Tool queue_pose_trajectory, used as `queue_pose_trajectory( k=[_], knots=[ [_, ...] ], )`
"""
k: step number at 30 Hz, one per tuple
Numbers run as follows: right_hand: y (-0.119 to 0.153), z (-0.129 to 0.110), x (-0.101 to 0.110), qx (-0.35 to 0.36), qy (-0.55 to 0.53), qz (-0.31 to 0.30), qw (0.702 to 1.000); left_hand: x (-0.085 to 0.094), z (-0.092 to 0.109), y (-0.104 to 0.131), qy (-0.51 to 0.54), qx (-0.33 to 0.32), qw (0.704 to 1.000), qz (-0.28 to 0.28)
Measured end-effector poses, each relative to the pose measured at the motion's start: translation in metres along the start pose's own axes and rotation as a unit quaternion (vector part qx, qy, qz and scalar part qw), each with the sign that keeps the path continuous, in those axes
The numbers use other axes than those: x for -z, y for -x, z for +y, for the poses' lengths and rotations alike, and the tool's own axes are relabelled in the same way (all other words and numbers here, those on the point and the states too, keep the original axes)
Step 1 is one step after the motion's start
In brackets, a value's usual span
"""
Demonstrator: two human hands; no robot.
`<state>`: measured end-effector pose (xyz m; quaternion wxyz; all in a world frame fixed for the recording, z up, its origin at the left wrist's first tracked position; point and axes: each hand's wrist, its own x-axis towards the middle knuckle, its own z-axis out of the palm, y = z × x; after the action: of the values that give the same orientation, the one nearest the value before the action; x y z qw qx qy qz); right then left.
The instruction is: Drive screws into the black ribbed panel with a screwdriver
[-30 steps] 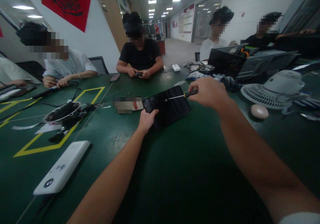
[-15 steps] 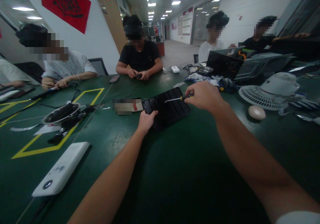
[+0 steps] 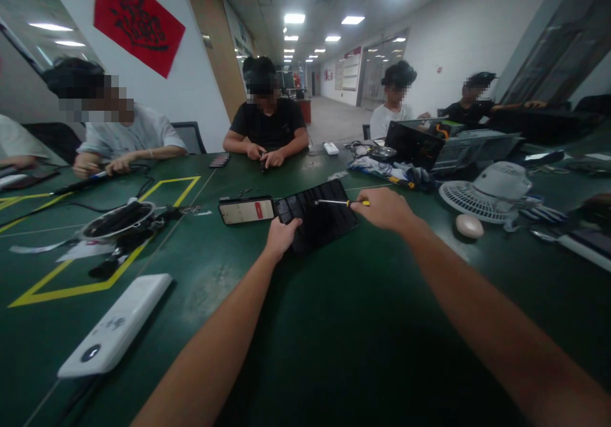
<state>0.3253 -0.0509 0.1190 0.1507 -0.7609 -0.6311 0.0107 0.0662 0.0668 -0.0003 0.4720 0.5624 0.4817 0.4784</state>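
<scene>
In the head view, a flat, glossy black panel (image 3: 319,218) lies tilted before me, its surface showing reflections. My left hand (image 3: 282,236) is closed on its near left edge, the thumb on top. A screwdriver (image 3: 337,203) with a yellow and black handle is in my closed right hand (image 3: 386,209), at the panel's right side. The metal shaft points left across the panel, and its tip is over the dark surface; whether it touches is unclear. Beside the panel's left edge sits a phone (image 3: 247,211) with a lit screen. Several small dark bits lie behind it.
A white power bank (image 3: 117,325) with a cable lies near left. Behind it are a round-rimmed part with black pieces (image 3: 119,220) and yellow tape (image 3: 62,298). To the right are a white fan (image 3: 491,188), a pinkish rounded object (image 3: 469,226) and gloves (image 3: 386,169). Other people sit around the table.
The view has tilted upward and shifted right. My right hand has turned a little and sits lower against the panel, with the screwdriver lying flatter. My left hand keeps its hold.
</scene>
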Motion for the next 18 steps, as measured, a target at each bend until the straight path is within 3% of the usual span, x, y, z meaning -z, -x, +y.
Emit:
queue_pose_trajectory(
  k=[3,10,14,18],
  knots=[
    [0.014,0.017,-0.028,-0.015,-0.176,0.032,0.984,0.0,0.001,0.001,0.005,-0.003,1.0,-0.011],
    [0.041,0.038,-0.096,-0.059,-0.32,0.035,0.945,-0.001,0.005,0.003,0.028,0.003,1.0,-0.007],
    [0.045,0.044,-0.113,-0.07,-0.405,0.023,0.911,0.0,0.003,0.002,0.037,0.013,0.999,-0.013],
    [0.045,0.042,-0.113,-0.05,-0.448,0.048,0.891,0.0,0.002,0.0,0.034,0.006,0.999,-0.013]
  ],
)
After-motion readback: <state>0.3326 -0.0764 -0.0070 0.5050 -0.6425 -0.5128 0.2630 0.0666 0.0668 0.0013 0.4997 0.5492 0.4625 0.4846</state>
